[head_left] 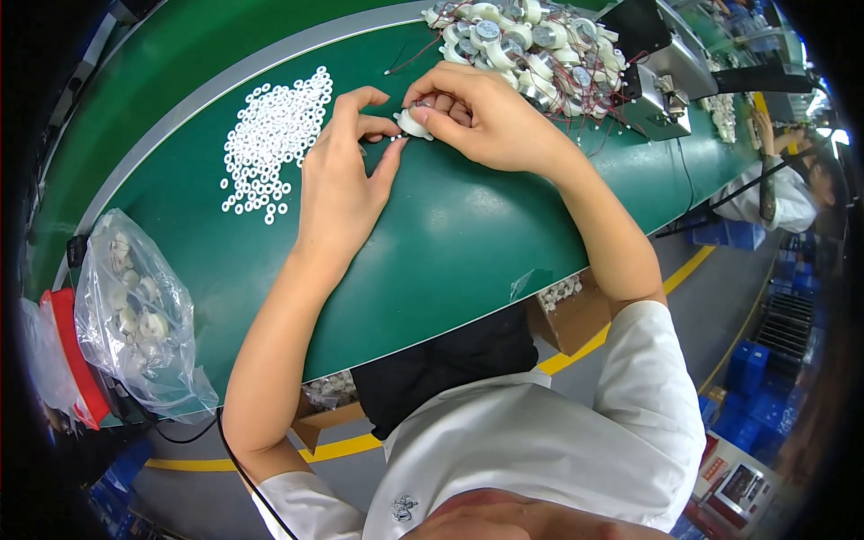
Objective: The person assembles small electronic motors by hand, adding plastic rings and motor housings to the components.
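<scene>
Over the green tabletop, my right hand (490, 117) grips a small motor with a white round housing (414, 124) between thumb and fingers. My left hand (342, 166) meets it from the left, thumb and forefinger curled close together at the housing's lower left edge. A tiny white bit shows at those fingertips, too small to name. To the left of my left hand, many small white rings (274, 135) lie spread in a loose heap. Beyond my right hand is a big pile of similar white and silver motors (540, 54) with thin red wires.
A clear plastic bag (135, 306) of white parts sits at the table's left end beside a red-edged item (72, 360). A metal bench machine (652, 99) stands at the right. Cardboard boxes (571, 315) are below the near edge. Another person (774, 193) works farther right.
</scene>
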Available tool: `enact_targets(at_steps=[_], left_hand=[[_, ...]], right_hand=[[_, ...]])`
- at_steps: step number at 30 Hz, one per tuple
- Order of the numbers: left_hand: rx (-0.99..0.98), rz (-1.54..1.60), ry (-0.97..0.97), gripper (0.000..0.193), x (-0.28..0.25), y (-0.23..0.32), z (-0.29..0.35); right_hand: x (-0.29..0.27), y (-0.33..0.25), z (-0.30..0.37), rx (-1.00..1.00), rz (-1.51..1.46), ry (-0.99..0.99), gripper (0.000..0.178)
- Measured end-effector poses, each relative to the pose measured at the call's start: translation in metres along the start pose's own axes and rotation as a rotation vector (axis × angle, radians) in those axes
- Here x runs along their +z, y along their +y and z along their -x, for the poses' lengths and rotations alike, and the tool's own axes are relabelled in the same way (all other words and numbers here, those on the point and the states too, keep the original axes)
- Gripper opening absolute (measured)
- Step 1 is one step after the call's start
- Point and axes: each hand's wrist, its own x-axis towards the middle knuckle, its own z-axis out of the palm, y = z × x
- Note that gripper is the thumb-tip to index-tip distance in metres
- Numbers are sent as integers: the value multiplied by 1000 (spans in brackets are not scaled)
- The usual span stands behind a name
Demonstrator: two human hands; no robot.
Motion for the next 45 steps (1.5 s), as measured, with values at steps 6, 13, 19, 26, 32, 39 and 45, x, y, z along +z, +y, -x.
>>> enact_targets(at_steps=[6,13,19,26,32,39,45], left_hand=[[46,-57,17,63,4,3,0],[37,-62,-2,66,-3,6,3],[94,-70,-35,57,-5,5,3],[148,-91,-64,50,-6,1,4],[156,-99,-71,48,-7,4,4],[176,-144,-71,51,-8,5,4],[166,-118,-64,50,-9,5,4]], right_hand=[[1,-3,0,-38,60,41,18],[9,-8,0,-73,80,58,18],[11,-9,-1,-90,75,56,19],[12,-11,0,-93,89,57,18],[13,-9,0,-136,85,80,17],[15,-5,-1,-172,110,90,20],[15,-6,-1,-157,90,64,19]])
